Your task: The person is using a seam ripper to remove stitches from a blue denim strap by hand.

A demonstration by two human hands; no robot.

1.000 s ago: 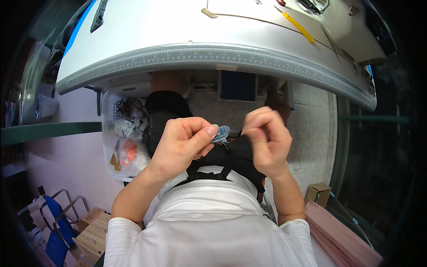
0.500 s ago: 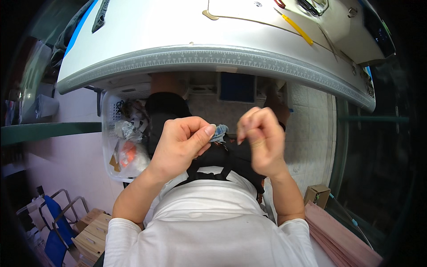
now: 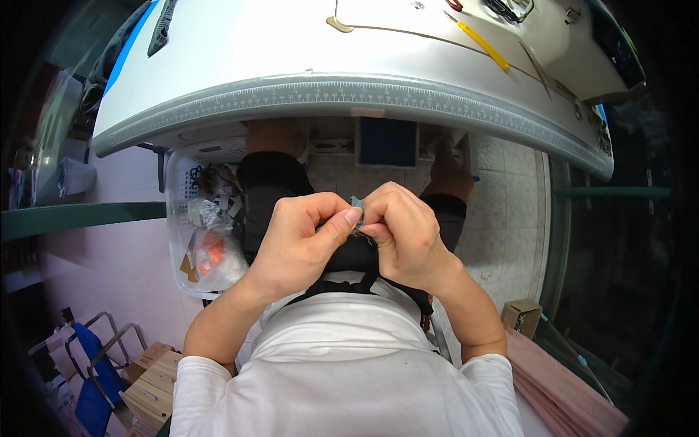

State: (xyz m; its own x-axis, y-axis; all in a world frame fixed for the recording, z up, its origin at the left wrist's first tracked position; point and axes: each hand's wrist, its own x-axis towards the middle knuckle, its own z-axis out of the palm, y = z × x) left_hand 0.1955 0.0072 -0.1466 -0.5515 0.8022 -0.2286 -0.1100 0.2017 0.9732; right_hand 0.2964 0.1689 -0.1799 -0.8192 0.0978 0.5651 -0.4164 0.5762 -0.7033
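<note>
Over my lap, a small piece of blue denim fabric with frayed threads is pinched between my two hands. My left hand grips it between thumb and forefinger from the left side. Closed on its right side is my right hand, thumb and fingertips pressed against the fabric. Most of the piece is hidden by the fingers; only a bit of its upper edge shows between them.
Ahead is a white sewing table with a ruler-marked grey front edge. On it lie a yellow-handled tool and a dark denim strip, beside a sewing machine. A white plastic basket with bags stands left of my legs.
My right hand has moved left and down from beside the fabric and now pinches it. My left hand has stayed nearly in place, holding the piece.
</note>
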